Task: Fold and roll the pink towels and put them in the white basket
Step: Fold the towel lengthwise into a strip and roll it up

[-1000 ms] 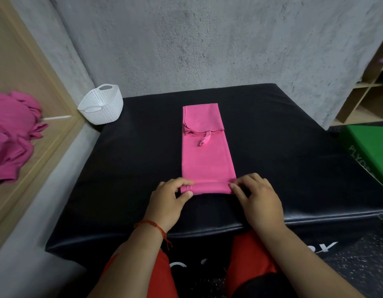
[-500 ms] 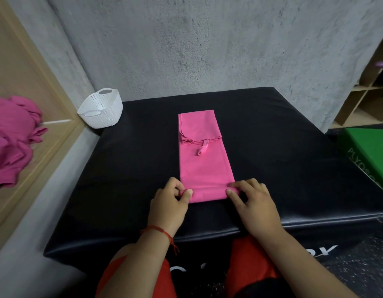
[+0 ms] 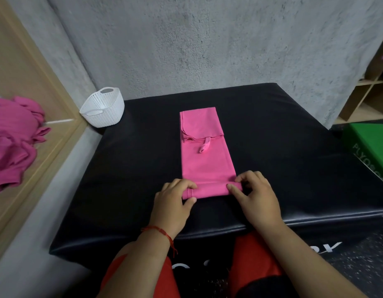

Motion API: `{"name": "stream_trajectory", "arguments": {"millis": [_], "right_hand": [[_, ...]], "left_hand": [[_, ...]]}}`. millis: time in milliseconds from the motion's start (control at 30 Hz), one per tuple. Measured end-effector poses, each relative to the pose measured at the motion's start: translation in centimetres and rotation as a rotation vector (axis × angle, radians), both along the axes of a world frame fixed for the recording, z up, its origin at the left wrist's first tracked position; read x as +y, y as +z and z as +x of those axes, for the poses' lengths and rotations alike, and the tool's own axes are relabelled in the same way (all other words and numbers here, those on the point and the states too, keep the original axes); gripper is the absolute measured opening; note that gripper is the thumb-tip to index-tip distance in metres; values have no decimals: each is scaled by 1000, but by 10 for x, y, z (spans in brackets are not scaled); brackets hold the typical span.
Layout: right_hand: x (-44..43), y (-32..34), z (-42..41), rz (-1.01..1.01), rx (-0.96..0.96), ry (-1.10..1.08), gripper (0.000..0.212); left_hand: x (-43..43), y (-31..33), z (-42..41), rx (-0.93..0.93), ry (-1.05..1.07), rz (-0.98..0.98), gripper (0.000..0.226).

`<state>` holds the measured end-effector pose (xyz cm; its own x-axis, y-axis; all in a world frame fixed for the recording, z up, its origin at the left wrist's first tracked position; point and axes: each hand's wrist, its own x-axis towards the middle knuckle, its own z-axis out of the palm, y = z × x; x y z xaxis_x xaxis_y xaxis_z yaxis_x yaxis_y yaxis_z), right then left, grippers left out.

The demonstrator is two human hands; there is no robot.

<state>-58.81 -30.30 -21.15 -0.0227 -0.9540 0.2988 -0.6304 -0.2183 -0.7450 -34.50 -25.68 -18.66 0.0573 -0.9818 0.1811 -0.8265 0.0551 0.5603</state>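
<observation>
A pink towel (image 3: 204, 153), folded into a long narrow strip, lies on the black padded box (image 3: 293, 160), running away from me. Its near end is rolled into a short tube. My left hand (image 3: 175, 203) pinches the tube's left end between thumb and fingers. My right hand (image 3: 254, 196) pinches its right end the same way. A small loop tab sticks out at the strip's middle. The white basket (image 3: 103, 107) stands at the box's far left corner and looks empty.
A heap of pink towels (image 3: 13, 138) lies on the wooden ledge at the left. A grey concrete wall stands behind the box. A green box (image 3: 371, 147) sits at the right, with wooden shelving beyond it.
Both hands have rolled the near end of the towel forward, so the tube is a little thicker and the flat strip shorter.
</observation>
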Motion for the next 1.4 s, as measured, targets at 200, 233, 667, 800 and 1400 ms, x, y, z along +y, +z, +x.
{"name": "stream_trajectory", "arguments": {"millis": [200, 233, 667, 800, 1400], "right_hand": [[-1, -1, -6, -46, 87, 31, 24], [-1, -1, -6, -41, 109, 31, 29], [-5, -7, -3, -29, 207, 10, 50], [-2, -3, -1, -16, 177, 16, 45], [-5, 2, 3, -110, 111, -1, 14]], "left_hand": [[-11, -7, 7, 232, 143, 87, 27], [-12, -6, 6, 225, 155, 89, 26], [-22, -3, 5, 348, 224, 149, 25], [-21, -1, -2, 267, 240, -35, 15], [1, 5, 1, -133, -21, -75, 45]]}}
